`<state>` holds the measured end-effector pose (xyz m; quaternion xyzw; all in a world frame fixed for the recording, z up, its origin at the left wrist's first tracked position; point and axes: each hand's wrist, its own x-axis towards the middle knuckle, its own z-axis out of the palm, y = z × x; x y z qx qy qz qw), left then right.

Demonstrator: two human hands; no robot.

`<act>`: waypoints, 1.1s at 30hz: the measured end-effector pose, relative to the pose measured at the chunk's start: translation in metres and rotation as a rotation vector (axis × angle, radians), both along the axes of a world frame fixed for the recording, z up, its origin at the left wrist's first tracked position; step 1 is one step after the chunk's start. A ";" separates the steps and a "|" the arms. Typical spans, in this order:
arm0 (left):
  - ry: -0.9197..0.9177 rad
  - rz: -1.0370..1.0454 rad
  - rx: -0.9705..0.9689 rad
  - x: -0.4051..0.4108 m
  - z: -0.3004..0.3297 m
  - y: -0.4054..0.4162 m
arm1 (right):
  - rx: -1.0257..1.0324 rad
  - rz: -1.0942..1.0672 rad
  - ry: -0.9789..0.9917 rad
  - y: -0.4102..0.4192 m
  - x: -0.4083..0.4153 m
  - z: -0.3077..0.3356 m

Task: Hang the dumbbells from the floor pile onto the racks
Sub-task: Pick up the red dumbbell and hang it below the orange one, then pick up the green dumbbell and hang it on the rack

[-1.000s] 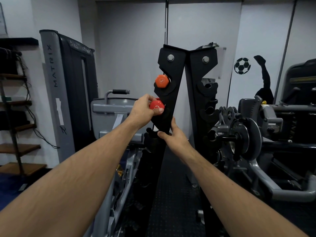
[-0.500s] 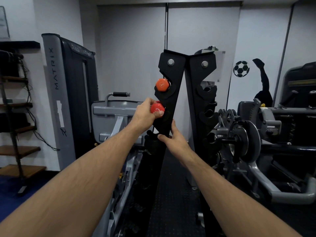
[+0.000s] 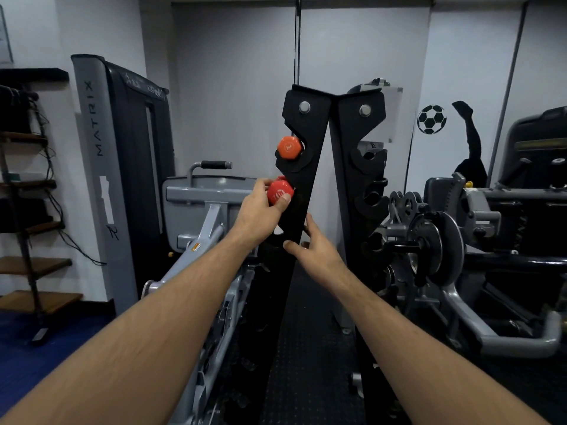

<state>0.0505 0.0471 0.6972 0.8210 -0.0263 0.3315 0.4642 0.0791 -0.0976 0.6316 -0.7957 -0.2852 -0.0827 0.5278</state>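
A tall black A-shaped dumbbell rack point(image 3: 310, 142) stands straight ahead, with notched slots down both uprights. One orange dumbbell point(image 3: 289, 147) hangs in the top slot of the left upright. My left hand point(image 3: 260, 210) is closed on a red-orange dumbbell point(image 3: 279, 193), holding its end at the second slot, just below the first. My right hand point(image 3: 316, 250) rests open against the left upright lower down, fingers spread on the black metal. The right upright point(image 3: 365, 167) shows only bare slots. The floor pile is out of view.
A grey weight machine point(image 3: 122, 167) marked MATRIX stands at the left, its grey frame point(image 3: 211, 194) close behind my left hand. A plate-loaded machine point(image 3: 441, 250) crowds the right. Wooden shelves point(image 3: 27, 265) line the far left wall. Black rubber flooring runs between the uprights.
My head has dropped a little, so the rack sits lower in view. Both hands stay nearly still at the second slot and the upright; the red-orange dumbbell remains gripped.
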 end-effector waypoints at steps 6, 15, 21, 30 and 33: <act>-0.064 0.078 0.004 -0.022 -0.062 -0.005 | -0.129 -0.040 -0.044 -0.016 -0.017 -0.049; 0.157 0.101 -0.237 -0.066 -0.233 -0.014 | -0.227 -0.004 0.189 -0.057 -0.042 -0.187; 0.444 0.102 -0.334 -0.094 -0.351 -0.028 | -0.261 -0.001 0.408 -0.078 -0.060 -0.284; 0.887 0.080 -0.488 -0.127 -0.526 -0.061 | -0.358 -0.094 0.700 -0.104 -0.085 -0.447; 1.028 0.071 -0.505 -0.137 -0.579 -0.073 | -0.435 -0.132 0.789 -0.118 -0.091 -0.494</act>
